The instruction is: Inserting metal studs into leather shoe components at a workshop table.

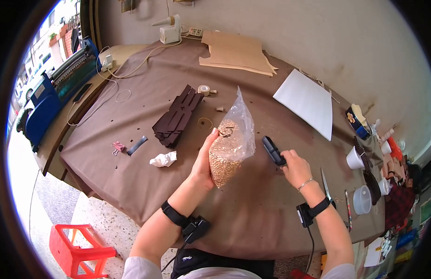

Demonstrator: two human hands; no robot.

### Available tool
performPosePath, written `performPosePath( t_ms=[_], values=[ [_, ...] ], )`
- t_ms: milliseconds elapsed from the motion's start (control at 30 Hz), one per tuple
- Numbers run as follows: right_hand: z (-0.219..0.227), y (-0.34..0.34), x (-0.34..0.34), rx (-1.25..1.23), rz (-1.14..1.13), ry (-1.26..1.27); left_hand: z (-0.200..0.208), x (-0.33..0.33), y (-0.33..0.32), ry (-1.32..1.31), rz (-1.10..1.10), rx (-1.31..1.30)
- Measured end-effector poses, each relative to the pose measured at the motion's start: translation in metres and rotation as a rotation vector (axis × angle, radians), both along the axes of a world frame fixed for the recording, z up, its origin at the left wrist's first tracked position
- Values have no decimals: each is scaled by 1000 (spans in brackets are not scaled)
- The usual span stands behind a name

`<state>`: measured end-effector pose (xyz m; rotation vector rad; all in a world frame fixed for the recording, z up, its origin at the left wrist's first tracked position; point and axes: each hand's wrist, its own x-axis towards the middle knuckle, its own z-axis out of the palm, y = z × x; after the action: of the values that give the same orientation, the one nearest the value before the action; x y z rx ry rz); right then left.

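Observation:
My left hand (204, 160) holds up a clear plastic bag (230, 144) half full of small golden-brown metal pieces, gripping it from the left side above the brown table (252, 218). A small metal ring sits at the bag's upper left by my fingertips. My right hand (294, 166) is closed around a black hand tool (273, 150) just right of the bag, its tip close to the bag's side. Both wrists wear black straps with small devices.
A stack of dark brown leather pieces (177, 117), a crumpled white tissue (163, 159), a tape roll (204, 89), a white sheet (308, 102) and tan cardboard (236, 53) lie on the table. Scissors (327, 186) and white cups (355, 159) are at the right. A red stool (76, 251) stands lower left.

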<state>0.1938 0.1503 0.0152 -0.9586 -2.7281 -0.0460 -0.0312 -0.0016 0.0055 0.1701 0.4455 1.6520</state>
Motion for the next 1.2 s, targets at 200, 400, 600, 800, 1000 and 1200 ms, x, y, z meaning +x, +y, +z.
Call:
performPosePath(
  t_ms=[200,400,600,800,1000,1200],
  values=[
    [6,-43,-29,-944,-24,505,-5,-5,0,46,0,43],
    [10,-70,-51,-1751,-6,1056,-2,1,-5,81,-57,48],
    [7,-86,-75,-1897,152,1540,1,6,-9,109,-74,-18],
    [8,-114,-105,-2014,58,1727,-8,-7,-25,384,161,-128],
    [-41,-107,-105,-1897,-67,1894,-6,15,-22,683,330,-257],
    [-47,-113,-102,-1900,-184,1857,-8,16,-28,781,391,-269]
  ],
)
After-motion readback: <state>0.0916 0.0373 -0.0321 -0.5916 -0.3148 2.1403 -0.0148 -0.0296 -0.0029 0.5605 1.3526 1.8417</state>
